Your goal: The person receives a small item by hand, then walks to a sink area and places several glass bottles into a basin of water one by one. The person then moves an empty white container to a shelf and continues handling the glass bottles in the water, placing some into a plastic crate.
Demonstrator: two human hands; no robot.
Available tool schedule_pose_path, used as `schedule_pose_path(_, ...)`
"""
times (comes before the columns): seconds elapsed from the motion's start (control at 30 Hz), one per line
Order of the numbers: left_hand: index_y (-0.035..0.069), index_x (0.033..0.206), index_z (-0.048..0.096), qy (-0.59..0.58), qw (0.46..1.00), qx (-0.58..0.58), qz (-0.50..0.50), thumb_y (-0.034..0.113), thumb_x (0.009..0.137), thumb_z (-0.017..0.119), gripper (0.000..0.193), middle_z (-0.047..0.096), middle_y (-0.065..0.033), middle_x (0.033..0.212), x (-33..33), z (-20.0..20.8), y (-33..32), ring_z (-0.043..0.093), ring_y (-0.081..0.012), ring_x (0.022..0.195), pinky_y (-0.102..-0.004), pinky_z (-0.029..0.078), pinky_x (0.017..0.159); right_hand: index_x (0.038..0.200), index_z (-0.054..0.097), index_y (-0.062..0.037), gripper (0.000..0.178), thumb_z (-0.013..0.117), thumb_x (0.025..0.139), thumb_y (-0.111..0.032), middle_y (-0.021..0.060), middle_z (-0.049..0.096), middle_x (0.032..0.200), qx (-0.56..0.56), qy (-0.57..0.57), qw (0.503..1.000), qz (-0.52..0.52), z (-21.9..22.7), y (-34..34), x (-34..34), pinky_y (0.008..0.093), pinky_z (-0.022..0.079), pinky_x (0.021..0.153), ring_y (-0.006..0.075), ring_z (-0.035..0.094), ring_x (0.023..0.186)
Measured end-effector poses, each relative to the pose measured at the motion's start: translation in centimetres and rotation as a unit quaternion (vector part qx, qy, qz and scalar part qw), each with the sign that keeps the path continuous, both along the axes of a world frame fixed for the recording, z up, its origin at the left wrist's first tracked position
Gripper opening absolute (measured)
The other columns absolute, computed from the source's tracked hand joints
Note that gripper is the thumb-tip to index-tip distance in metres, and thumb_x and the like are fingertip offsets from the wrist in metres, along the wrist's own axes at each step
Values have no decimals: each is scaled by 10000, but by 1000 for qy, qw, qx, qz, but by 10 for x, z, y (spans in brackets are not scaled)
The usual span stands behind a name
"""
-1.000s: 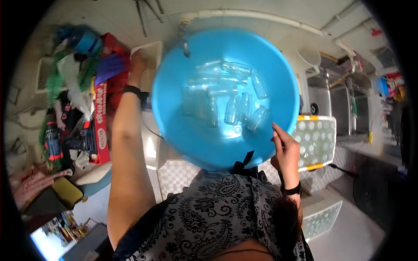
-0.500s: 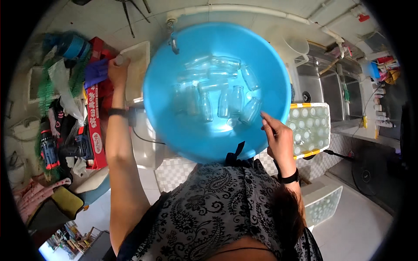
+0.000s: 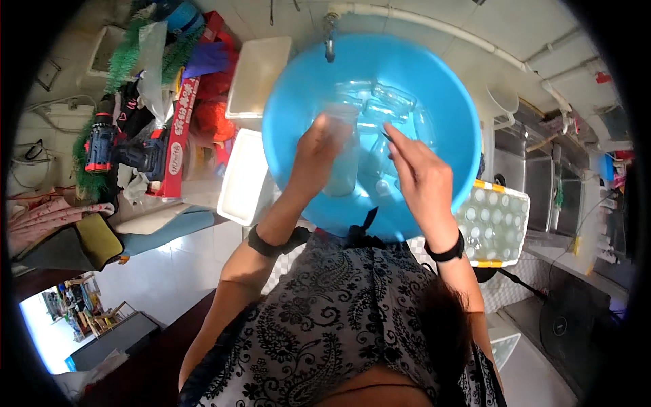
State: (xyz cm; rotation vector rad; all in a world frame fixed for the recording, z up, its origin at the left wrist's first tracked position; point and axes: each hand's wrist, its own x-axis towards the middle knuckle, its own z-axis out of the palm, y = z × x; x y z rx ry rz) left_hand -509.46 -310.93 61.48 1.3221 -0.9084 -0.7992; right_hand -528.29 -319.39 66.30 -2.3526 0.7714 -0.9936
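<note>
A large round blue basin (image 3: 285,88) holds several clear glass bottles (image 3: 393,102) lying in it. My left hand (image 3: 317,150) is closed, somewhat blurred, around a clear glass bottle (image 3: 346,163) over the left part of the basin. Above the basin's right half, my right hand (image 3: 424,180) pinches a small, thin dark item (image 3: 386,136) between thumb and forefinger. Its kind is too small to tell. The two hands are apart, with bottles visible between them and beyond.
To the right stands a white box (image 3: 519,230) with yellow tape, filled with several bottles. A tap (image 3: 330,44) hangs over the basin's far rim. White tubs (image 3: 241,176) adjoin its left side. Cordless drills (image 3: 139,152) lie further left; metal sinks (image 3: 539,193) are at right.
My left hand has come from the far left tub to above the basin, holding a bottle. My right hand has moved inward and away from my body. The view has shifted left.
</note>
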Motion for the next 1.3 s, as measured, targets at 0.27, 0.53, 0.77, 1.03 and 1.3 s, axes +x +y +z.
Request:
schedule_pose_path(0.27,32,1194,605,-18,990,139,-24,347,1023,557,362,605,-18,945,-45,11,10,582,-111,861,-286,487,766,1282,683,-216,426,680,872,-100,60,566,724,-74,103,992,-25,-11,17,-18,380,491,535,262,601,596)
schedule_pose_path(0.53,41,1102,627,-119,967,173,-146,413,999,547,395,653,-118,942,-58,-33,22,613,-241,826,-378,483,747,1254,695,-199,439,636,848,-44,127,683,872,-69,165,972,-154,-82,-9,-46,420,533,603,316,679,713)
schedule_pose_path(0.77,20,1084,629,-116,950,283,-57,495,984,515,498,643,-244,1073,-59,-70,-23,636,-345,974,-435,495,848,1242,701,-148,282,599,985,-201,125,729,806,69,100,958,-259,-55,-74,-133,361,542,690,261,718,732)
schedule_pose_path(1.03,-68,1457,387,-259,848,462,-34,488,953,560,770,428,-335,1438,-32,-190,-126,465,-504,1303,-490,404,1103,1222,710,-132,275,613,979,-217,138,734,834,190,44,965,-177,-86,-14,-114,365,541,695,263,725,752)
schedule_pose_path(1.3,86,1587,69,-417,777,445,-157,351,778,804,1125,87,-331,1595,-65,-152,-103,197,-566,1433,-640,356,1082,1238,703,-114,279,606,982,-169,148,732,828,225,12,949,-221,-89,6,-165,341,536,682,224,719,739)
